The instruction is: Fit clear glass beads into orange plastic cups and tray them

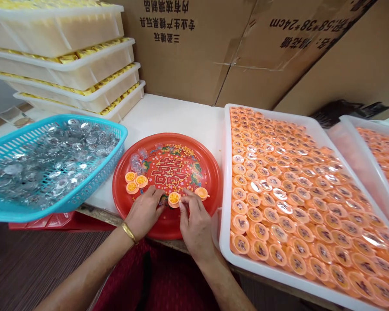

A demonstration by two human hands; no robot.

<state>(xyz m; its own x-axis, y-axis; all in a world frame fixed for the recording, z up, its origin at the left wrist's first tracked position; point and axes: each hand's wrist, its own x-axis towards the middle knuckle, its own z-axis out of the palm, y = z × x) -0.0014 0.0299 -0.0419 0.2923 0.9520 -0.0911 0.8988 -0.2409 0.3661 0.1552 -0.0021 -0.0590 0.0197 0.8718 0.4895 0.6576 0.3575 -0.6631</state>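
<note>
1. At the far left we record stacked white trays (61,32) with yellow items showing at their rims. Nearer stands a blue basket (105,175), holding many clear, shiny pieces (90,138).
2. On the left part of the red plate (162,229) we count three orange cups (132,187) grouped together, each showing yellow pellets inside; we judge these filled. Clear round pieces (136,162) lie just beyond them.
3. The left hand (144,211) is over the plate's near side, thumb and fingers narrowly spaced. We cannot tell whether it holds anything.
4. Between the hands, on the near part of the plate, we find the middle cup (174,198), upright, with pellets in its bowl and no printed top visible. Loose yellow pellets (185,151) lie on the plate's far side, outside any cup.
5. The right hand (196,224) has its thumb and fingers drawn close, and appears to pinch the middle cup at its right edge.
6. Just beyond that hand sits the right cup (201,193), apart from the others; we cannot confirm how full it is.
7. At right, the large white tray (226,172) carries rows of orange cups with printed tops (278,194), which we judge finished. A second tray (369,151) beside it holds similar ones.
</note>
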